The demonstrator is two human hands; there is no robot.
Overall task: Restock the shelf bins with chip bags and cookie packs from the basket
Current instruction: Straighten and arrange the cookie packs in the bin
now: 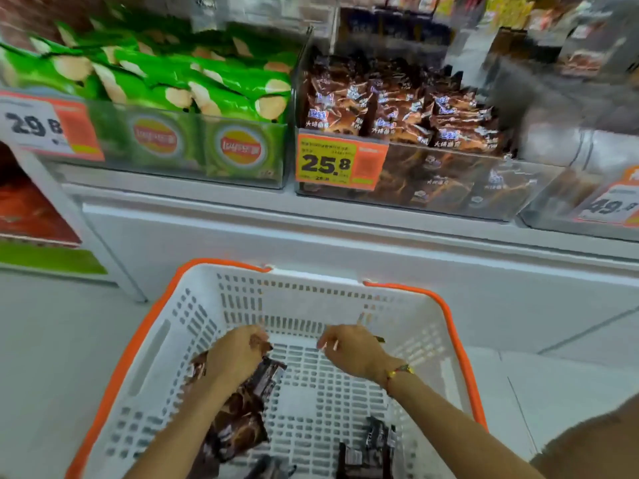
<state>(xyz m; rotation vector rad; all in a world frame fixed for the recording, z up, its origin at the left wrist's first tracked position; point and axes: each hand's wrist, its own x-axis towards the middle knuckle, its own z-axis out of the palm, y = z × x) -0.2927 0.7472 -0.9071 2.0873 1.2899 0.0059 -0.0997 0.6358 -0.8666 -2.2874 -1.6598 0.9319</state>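
- Both hands are down inside the basket [460, 344], a white one with an orange rim, sitting on the floor in front of the shelf
- The left hand [237, 354] has its fingers curled round brown cookie packs [266, 369]; more of the same packs lie under its forearm along the basket's left side
- The right hand [352, 349] is over the bare middle of the basket with fingers bent; something thin and dark pokes out beside it, but I cannot tell whether it has hold of anything
- A few dark packs [368, 451] lie at the near right corner of the basket
- Up on the shelf, the left bin [173, 146] is piled with green chip bags [193, 84]
- Just beside it, the cookie bin [484, 188] holds brown packs like those in the basket, with a 25.8 price tag [340, 162] on its front
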